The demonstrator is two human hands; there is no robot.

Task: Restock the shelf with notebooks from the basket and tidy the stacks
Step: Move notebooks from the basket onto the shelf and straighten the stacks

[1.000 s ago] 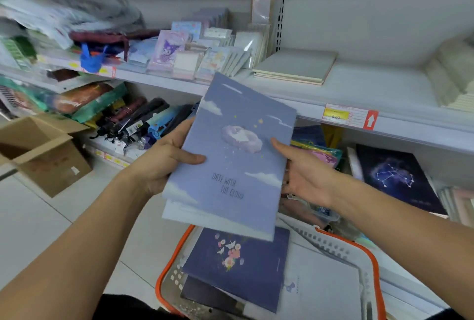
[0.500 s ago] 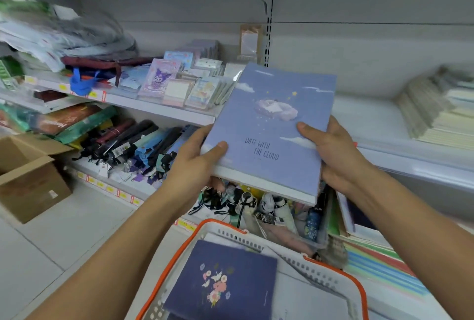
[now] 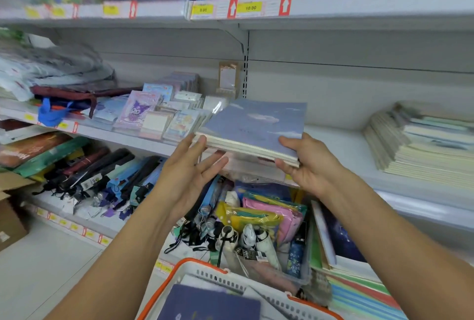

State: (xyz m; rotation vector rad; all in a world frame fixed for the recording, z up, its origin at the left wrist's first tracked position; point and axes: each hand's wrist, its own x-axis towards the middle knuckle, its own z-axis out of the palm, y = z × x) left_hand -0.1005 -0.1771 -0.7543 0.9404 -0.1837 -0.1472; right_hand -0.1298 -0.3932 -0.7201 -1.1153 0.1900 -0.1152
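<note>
A small stack of pale blue cloud-cover notebooks (image 3: 256,124) lies nearly flat at the front edge of the middle shelf (image 3: 341,150). My right hand (image 3: 307,163) grips its near right corner, thumb on top and fingers underneath. My left hand (image 3: 187,176) is at the near left corner with straight fingers, the thumb touching the edge and the fingers reaching under. At the bottom, the white basket with an orange rim (image 3: 164,286) holds a dark navy notebook (image 3: 207,304).
A tall slanted pile of notebooks (image 3: 423,150) fills the shelf's right end. Packs of cartoon cards (image 3: 143,112) crowd the left. Umbrellas (image 3: 102,173) and bottles lie on the shelf below, a cardboard box (image 3: 10,214) stands on the floor at left, and price tags (image 3: 250,8) line the upper shelf.
The blue notebooks have gone up and forward and tilted flat at the middle shelf's edge. My left hand's fingers have straightened. The view has lifted, so less of the basket shows.
</note>
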